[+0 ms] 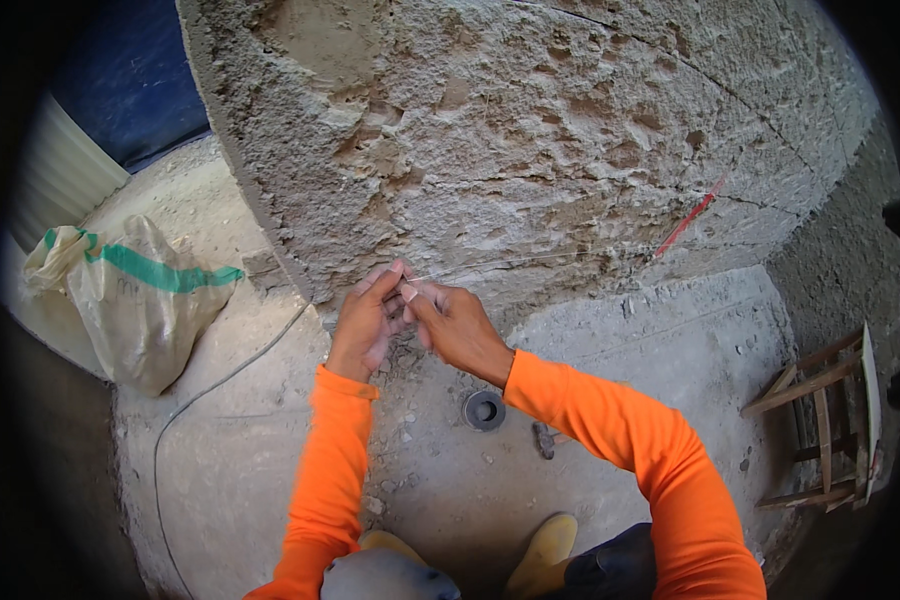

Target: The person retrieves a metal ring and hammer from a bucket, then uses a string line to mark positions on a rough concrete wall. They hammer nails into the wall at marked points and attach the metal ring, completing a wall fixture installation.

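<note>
My left hand (368, 318) and my right hand (455, 325) meet in front of the base of a rough plastered wall (530, 130). Both have thumb and fingertips pinched together on a thin white string (520, 261). From my fingers the string runs off to the right, close along the wall. Its line leads toward a slim red strip (685, 228) that slants against the wall. The fingertips hide the end of the string, so a knot or loop there cannot be made out.
On the floor below my hands are a dark ring-shaped object (470, 410) and what looks like a hammer (543, 440). A white sack (150, 310) with a green stripe stands left, near a grey cable (232, 372). A wooden stand (820, 420) is at right.
</note>
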The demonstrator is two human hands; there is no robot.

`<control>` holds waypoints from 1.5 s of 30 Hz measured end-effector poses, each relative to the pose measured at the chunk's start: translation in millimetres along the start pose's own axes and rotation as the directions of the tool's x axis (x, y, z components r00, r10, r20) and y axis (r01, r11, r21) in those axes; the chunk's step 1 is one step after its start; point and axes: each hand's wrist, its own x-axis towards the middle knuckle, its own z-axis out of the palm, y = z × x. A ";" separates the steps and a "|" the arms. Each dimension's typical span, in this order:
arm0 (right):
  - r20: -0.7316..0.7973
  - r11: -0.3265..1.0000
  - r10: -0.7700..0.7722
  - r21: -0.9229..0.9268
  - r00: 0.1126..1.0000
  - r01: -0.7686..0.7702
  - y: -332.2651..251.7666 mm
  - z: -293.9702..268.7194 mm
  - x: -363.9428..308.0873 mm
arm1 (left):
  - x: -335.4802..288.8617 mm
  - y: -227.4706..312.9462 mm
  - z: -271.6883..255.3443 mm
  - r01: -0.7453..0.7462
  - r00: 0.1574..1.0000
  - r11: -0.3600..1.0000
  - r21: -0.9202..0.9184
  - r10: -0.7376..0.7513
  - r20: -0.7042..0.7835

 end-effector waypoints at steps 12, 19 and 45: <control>-0.035 0.979 -0.098 -0.182 0.995 0.090 47.1 -32.9 -17.3 | 0.6 -3.9 -0.1 0.072 0.992 0.987 -0.143 -0.056 0.113; 0.046 0.839 -0.083 -0.536 0.995 0.095 89.0 -70.9 -32.1 | -1.8 -1.8 -2.8 0.055 0.997 0.987 -0.153 -0.046 0.064; 0.395 0.380 0.320 -0.886 0.861 0.265 308.3 -179.8 -181.1 | -3.6 4.8 -1.5 -0.032 0.998 0.981 -0.191 0.042 0.048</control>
